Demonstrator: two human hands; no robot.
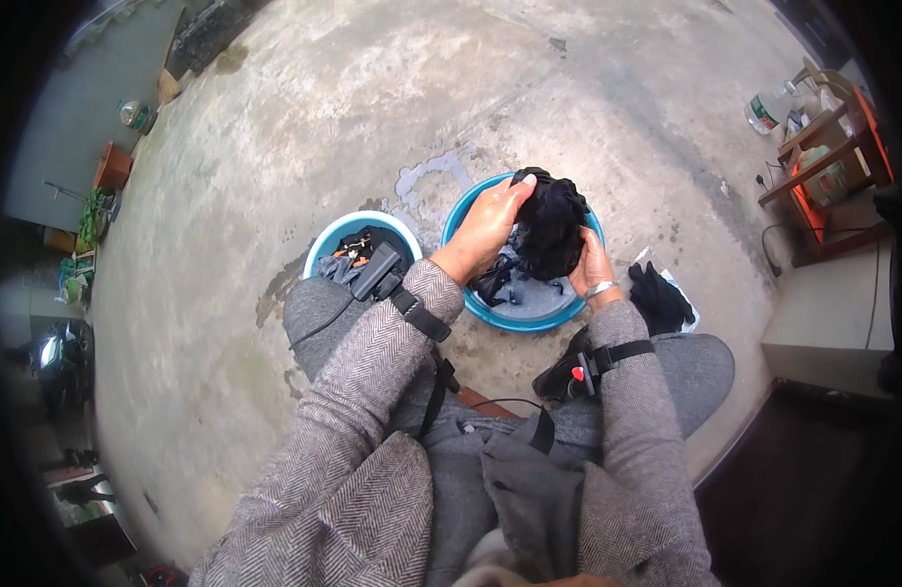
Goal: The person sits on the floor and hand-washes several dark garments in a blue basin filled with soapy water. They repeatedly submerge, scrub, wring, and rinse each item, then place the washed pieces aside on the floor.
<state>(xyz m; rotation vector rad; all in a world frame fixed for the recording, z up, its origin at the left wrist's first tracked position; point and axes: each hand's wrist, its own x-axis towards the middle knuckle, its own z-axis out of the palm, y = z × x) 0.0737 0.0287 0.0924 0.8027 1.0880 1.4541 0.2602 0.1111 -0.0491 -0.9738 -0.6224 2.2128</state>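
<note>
Between my two hands a wet, bunched black cloth (pixel 552 224) is held up over a blue plastic basin (pixel 517 324). My left hand (pixel 489 224) grips its upper left side, thumb on top. My right hand (pixel 592 265), with a silver bangle at the wrist, holds its lower right edge. Inside the basin, cloudy soapy water (pixel 535 297) surrounds more dark fabric (pixel 493 282). A smaller light-blue basin (pixel 320 246) to the left holds grey, black and patterned clothes (pixel 355 248).
Right of the blue basin, a black cloth (pixel 658 297) lies on a white sheet. Wet patches (pixel 433 170) mark the concrete floor. A wooden chair (pixel 825 158) and a large plastic bottle (pixel 768 110) are at the right; a plant pot (pixel 113 167) stands far left.
</note>
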